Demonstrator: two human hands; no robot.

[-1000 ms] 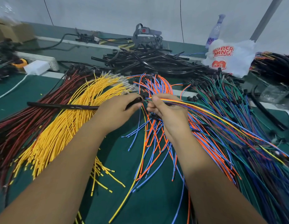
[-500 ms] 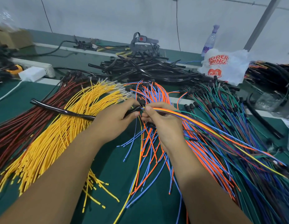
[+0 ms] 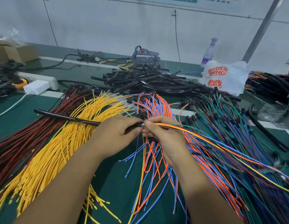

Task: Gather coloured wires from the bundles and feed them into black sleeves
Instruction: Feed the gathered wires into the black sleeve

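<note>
My left hand [image 3: 118, 136] grips one end of a long black sleeve [image 3: 66, 117] that runs out to the left over the yellow wire bundle [image 3: 63, 143]. My right hand [image 3: 163, 135] pinches a thin gathered bunch of coloured wires [image 3: 210, 139], orange, yellow, blue and green, trailing off to the right. The bunch's tips meet the sleeve's mouth between my fingertips. Dark red wires [image 3: 19, 143] lie far left, orange and blue wires [image 3: 153, 107] in the middle, green and blue wires [image 3: 224, 113] on the right.
A heap of black sleeves [image 3: 147, 81] lies at the back centre on the green table [image 3: 114, 180]. Behind it stand a white plastic bag [image 3: 224, 76] and a bottle [image 3: 208, 52]. A power strip [image 3: 38, 78] and a cardboard box [image 3: 16, 52] sit back left; more harnesses [image 3: 273, 84] back right.
My hands have come together: the wire tips, apart from the sleeve mouth a second ago, now touch it. The sleeve's far end has tilted slightly upward.
</note>
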